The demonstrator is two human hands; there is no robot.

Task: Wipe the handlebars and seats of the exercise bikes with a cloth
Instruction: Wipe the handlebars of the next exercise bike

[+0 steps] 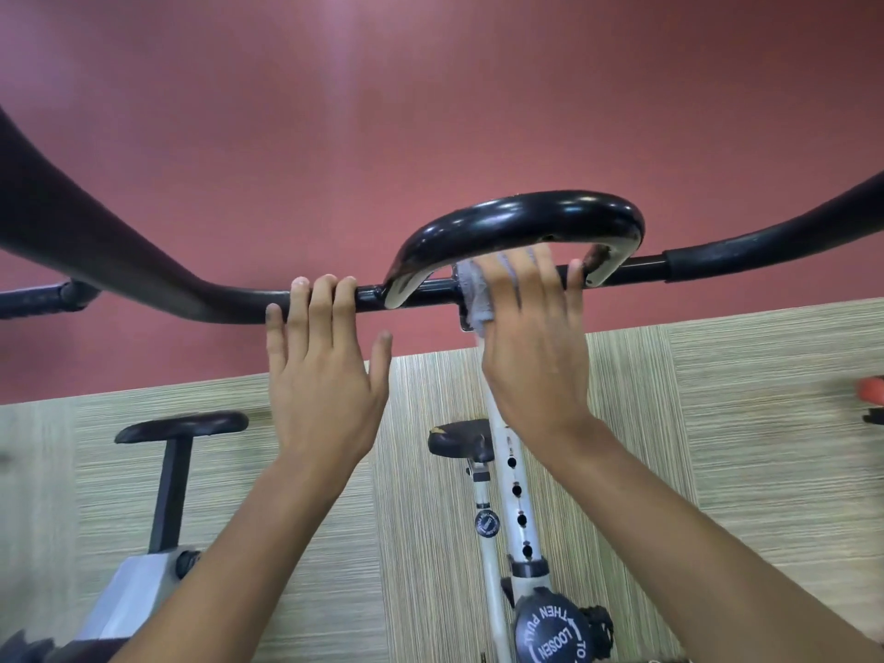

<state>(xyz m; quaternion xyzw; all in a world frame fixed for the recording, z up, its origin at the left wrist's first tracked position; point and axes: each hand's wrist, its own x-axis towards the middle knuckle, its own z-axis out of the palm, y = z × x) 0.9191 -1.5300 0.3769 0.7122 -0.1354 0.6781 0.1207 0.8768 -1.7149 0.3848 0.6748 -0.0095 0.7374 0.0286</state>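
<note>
Both hands (325, 370) (531, 346) grip handlebar (421, 291), right over cloth (476, 299).

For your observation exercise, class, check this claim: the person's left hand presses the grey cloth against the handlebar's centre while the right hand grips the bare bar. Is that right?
Not quite: the hands are swapped. The head view shows the right hand pressing the grey cloth against the centre of the handlebar, while the left hand grips the bare bar. The rest holds.
</note>
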